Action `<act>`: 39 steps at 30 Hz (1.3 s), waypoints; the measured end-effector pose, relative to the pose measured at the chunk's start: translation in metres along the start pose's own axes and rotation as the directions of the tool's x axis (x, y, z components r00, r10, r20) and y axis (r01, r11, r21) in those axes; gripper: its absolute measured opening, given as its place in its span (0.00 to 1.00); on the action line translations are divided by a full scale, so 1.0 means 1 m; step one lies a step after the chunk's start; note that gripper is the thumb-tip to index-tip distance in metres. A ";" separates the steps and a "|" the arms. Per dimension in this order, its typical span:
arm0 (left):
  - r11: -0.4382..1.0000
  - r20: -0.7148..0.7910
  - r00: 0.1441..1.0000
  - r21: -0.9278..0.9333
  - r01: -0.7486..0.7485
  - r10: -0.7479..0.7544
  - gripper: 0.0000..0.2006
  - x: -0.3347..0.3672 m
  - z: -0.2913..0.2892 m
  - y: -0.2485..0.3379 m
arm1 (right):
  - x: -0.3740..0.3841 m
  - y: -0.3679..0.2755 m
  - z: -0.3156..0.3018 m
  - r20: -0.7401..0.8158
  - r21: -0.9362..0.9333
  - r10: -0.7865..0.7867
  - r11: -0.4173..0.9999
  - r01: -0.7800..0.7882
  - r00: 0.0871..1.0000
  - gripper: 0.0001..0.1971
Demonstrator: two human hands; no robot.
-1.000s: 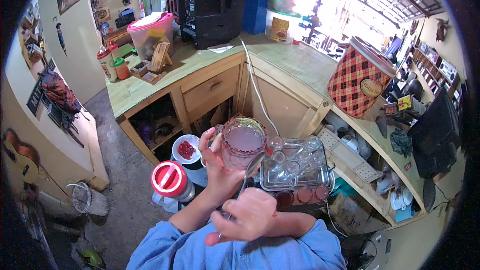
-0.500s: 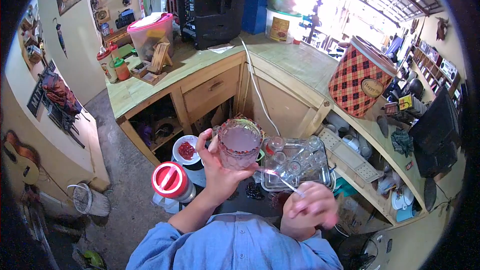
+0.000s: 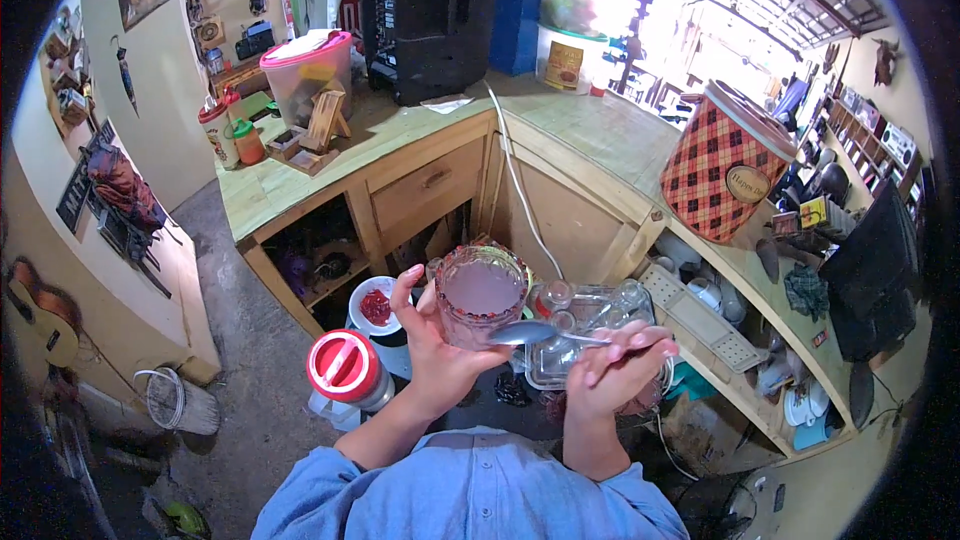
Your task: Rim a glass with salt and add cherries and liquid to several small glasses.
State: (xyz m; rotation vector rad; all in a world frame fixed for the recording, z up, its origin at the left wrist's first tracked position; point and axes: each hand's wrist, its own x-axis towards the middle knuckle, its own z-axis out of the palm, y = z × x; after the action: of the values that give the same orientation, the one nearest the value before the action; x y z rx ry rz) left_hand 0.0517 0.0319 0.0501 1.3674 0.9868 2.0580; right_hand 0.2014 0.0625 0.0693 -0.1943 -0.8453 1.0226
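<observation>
My left hand (image 3: 438, 348) is closed around the side of a large clear glass (image 3: 482, 290) with a scalloped rim, holding it up in front of my chest. Cloudy, pale pinkish liquid fills much of it. In my right hand (image 3: 618, 365) is the handle of a metal spoon (image 3: 522, 332). The spoon's bowl is outside the glass, just below its rim on the near right side. Left of my left hand stand a white bowl (image 3: 395, 318) of red pieces and a jar with a red lid (image 3: 345, 365).
A clear tray (image 3: 545, 377) with several small upturned glasses sits beyond my right hand. The wooden counter (image 3: 410, 155) bends around ahead, carrying a black speaker (image 3: 430, 20), a lidded pink-rimmed tub (image 3: 300, 80) and a plaid cooler (image 3: 715, 165). A white cord (image 3: 515, 175) hangs down its front.
My right hand has risen and turned, bringing the spoon up nearly level, its bowl closer to the glass. My left hand keeps hold of the glass in nearly the same place.
</observation>
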 end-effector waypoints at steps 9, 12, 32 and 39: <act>0.999 -0.006 0.999 -0.021 0.044 -0.044 0.58 -0.002 0.001 -0.002 | -0.004 0.009 0.002 -0.029 0.155 0.164 0.975 -0.157 0.986 0.22; 0.999 0.018 0.999 0.019 0.030 -0.030 0.54 -0.002 0.001 0.002 | 0.013 0.013 -0.014 -0.033 0.201 0.172 0.966 -0.162 0.985 0.22; 0.995 0.041 0.999 0.092 0.026 -0.030 0.55 -0.005 0.005 -0.001 | -0.001 0.007 -0.009 -0.017 0.242 0.263 0.937 -0.251 0.965 0.21; 0.997 0.026 1.000 0.077 0.007 -0.009 0.56 -0.007 0.002 -0.003 | 0.013 0.001 -0.023 -0.223 0.232 0.232 0.956 -0.180 0.947 0.21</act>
State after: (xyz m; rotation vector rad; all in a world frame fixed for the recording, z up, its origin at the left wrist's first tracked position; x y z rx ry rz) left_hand 0.0563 0.0299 0.0442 1.4237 1.0683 2.0100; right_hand 0.2197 0.0784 0.0602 -0.2308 -0.4915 1.2479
